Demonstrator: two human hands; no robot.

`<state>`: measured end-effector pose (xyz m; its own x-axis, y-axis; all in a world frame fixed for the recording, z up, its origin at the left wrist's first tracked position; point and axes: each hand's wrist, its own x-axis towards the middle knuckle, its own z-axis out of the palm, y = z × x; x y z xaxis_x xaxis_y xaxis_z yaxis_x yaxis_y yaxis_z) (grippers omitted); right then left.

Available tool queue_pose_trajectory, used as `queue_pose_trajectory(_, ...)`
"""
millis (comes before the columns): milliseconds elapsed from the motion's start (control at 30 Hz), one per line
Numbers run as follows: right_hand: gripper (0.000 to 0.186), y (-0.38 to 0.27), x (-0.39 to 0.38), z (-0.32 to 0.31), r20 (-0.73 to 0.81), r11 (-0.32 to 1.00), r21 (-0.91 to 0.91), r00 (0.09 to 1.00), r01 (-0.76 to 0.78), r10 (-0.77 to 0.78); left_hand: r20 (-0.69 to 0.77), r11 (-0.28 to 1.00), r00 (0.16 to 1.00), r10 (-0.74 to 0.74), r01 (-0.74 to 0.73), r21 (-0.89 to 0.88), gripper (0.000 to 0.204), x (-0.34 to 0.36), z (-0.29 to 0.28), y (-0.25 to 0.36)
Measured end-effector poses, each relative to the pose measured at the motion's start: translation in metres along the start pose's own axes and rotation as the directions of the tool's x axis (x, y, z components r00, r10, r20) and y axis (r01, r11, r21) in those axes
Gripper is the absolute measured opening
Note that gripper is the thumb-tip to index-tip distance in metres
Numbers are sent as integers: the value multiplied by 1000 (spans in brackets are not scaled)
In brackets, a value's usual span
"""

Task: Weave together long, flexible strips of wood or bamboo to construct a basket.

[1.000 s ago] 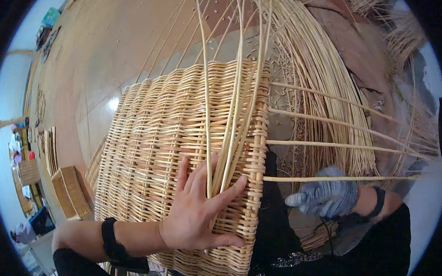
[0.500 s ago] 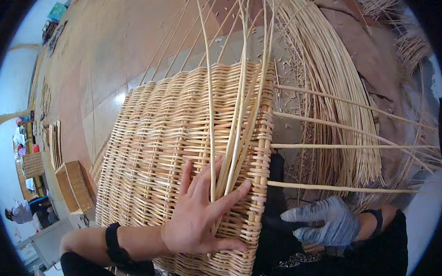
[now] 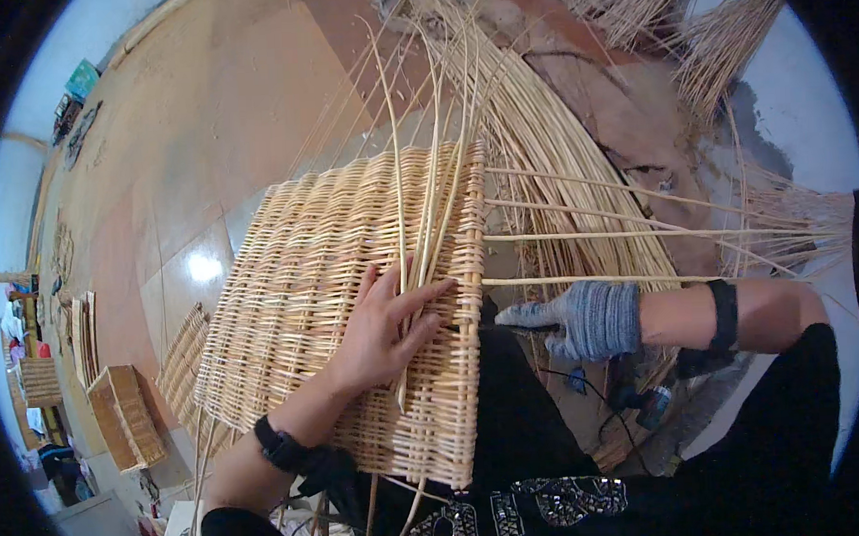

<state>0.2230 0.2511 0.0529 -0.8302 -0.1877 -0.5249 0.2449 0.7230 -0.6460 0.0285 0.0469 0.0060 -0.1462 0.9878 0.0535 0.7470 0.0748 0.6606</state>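
Now the left hand [image 3: 380, 332] lies open on the panel [image 3: 335, 301] while the gloved right hand [image 3: 580, 319], seemingly open, could snap a stake [image 3: 603, 281] if it bends sharply.

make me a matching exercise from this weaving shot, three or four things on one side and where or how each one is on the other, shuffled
Things:
1. left hand
2. right hand
3. woven panel
4. small wicker box

States or places:
A. on the floor at the far left
B. wears a grey glove, beside the panel's right edge
C. bare, pressed flat on the weave with fingers spread
D. lies across the person's lap, loose rods sticking out of its edge

Pairs: 1-C, 2-B, 3-D, 4-A
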Motion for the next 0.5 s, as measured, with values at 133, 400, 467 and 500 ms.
queue_pose_trajectory(133,53,-1,13,-5,-61,964,-263,998,-41,25,92,745,956,-278,275,-608,53,8,-16,5)
queue_pose_trajectory(400,45,-50,36,-58,-262,528,842,938,108,227,-10,269,997,-80,12,-963,91,3,-31,59)
queue_pose_trajectory(467,43,-54,31,-53,-239,502,858,950,110,201,17,305,986,-163,67,-950,85,5,-28,62)
queue_pose_trajectory(500,38,-53,28,-47,-284,472,871,925,139,251,78,330,962,-261,165,-929,79,6,-26,62)
